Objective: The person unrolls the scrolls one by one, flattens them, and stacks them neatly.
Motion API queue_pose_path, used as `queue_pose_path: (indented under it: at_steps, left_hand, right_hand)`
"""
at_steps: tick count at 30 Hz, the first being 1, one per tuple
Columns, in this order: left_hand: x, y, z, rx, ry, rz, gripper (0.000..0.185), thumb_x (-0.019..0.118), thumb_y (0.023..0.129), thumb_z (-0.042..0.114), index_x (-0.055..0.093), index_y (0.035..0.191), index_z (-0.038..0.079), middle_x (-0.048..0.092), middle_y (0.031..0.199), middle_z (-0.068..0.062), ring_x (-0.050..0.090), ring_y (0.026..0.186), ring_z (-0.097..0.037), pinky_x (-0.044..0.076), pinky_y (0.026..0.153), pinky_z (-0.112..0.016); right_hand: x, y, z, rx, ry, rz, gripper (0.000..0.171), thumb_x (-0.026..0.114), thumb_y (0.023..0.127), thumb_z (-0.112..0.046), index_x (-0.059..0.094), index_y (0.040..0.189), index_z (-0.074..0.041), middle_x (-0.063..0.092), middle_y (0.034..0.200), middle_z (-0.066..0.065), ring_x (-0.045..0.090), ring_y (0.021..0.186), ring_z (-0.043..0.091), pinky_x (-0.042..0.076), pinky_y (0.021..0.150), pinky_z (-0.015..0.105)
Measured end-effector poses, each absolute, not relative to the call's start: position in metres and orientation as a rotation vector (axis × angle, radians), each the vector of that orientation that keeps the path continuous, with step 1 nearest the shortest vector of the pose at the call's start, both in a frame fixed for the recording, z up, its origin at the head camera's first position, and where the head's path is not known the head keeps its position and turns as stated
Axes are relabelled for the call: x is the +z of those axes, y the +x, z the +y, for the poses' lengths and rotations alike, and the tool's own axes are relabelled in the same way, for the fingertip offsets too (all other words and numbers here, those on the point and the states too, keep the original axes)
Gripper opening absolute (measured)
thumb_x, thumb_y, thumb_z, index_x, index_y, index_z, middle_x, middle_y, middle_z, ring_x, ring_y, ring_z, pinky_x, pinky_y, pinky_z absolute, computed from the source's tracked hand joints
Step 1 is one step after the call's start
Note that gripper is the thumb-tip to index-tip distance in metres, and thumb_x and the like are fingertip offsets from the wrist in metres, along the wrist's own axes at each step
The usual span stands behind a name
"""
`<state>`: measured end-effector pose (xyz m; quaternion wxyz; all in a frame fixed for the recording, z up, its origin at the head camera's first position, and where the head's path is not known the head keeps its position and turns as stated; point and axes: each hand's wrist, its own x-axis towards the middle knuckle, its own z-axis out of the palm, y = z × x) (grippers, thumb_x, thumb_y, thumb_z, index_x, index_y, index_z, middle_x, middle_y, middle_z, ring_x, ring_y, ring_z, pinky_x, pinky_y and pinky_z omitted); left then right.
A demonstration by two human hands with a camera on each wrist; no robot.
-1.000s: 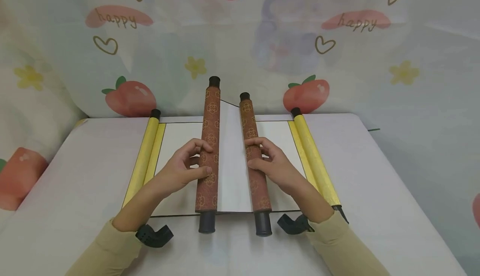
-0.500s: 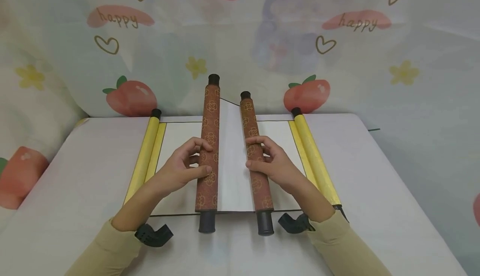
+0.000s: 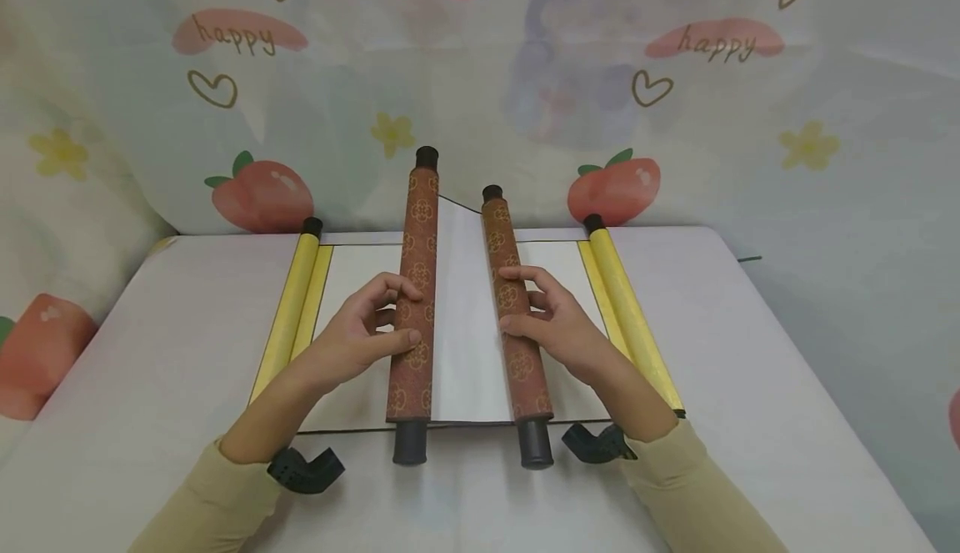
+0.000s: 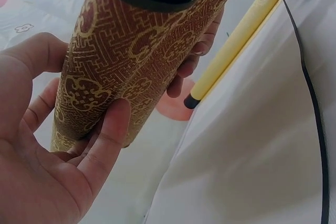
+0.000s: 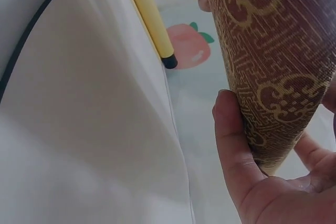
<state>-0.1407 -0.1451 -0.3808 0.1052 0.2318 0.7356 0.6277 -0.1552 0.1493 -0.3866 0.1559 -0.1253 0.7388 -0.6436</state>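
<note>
I hold a brown scroll with gold patterns, partly unrolled, just above the table. My left hand grips its left roll, thumb near me and fingers over the far side; the left wrist view shows the same roll in that hand. My right hand grips the right roll, seen close in the right wrist view as a roll held by thumb and fingers. A strip of white paper spans between the rolls. Black end caps show at both ends.
Under the brown scroll a second scroll lies open on the white table, with yellow rollers at its left and right and white paper between. A cloth backdrop with peaches and hearts hangs behind.
My right hand has carried the right brown roll a little to the right, widening the white strip between the rolls. The left roll has barely shifted.
</note>
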Motion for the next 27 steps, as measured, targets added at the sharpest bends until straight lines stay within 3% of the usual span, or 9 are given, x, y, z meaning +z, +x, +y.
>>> queue_pose_path:
  at_steps: [10,18,27]
  left_hand:
    - [-0.3809,-0.1422,-0.1482,1.854,0.699,2.185,0.041,0.07,0.089,0.004,0.05,0.124,0.008,0.051,0.126,-0.013,0.056,0.102,-0.033,0.054,0.079,-0.034]
    - [-0.382,-0.1433,-0.149,1.862,0.693,2.184,0.04,0.07,0.089,0.003,0.05,0.124,0.007,0.051,0.127,-0.014,0.056,0.106,-0.032,0.055,0.081,-0.035]
    - [-0.3825,-0.1441,-0.1497,1.865,0.682,2.172,0.041,0.07,0.09,0.003,0.049,0.125,0.007,0.052,0.126,-0.014,0.057,0.104,-0.032,0.055,0.08,-0.036]
  right_hand:
    - [-0.3832,-0.1549,0.1536,-1.805,-0.363,2.158,0.048,0.066,0.093,-0.01,0.052,0.138,-0.017,0.051,0.126,0.017,0.058,0.099,0.024,0.053,0.077,0.032]
    - [-0.3863,-0.1572,0.1532,-1.791,-0.355,2.199,0.04,0.065,0.094,-0.011,0.056,0.133,-0.015,0.05,0.127,0.016,0.055,0.1,0.025,0.053,0.077,0.033]
    - [-0.39,-0.1593,0.1549,-1.824,-0.399,2.141,0.046,0.072,0.091,-0.01,0.054,0.133,-0.013,0.051,0.132,0.017,0.056,0.11,0.028,0.055,0.081,0.036]
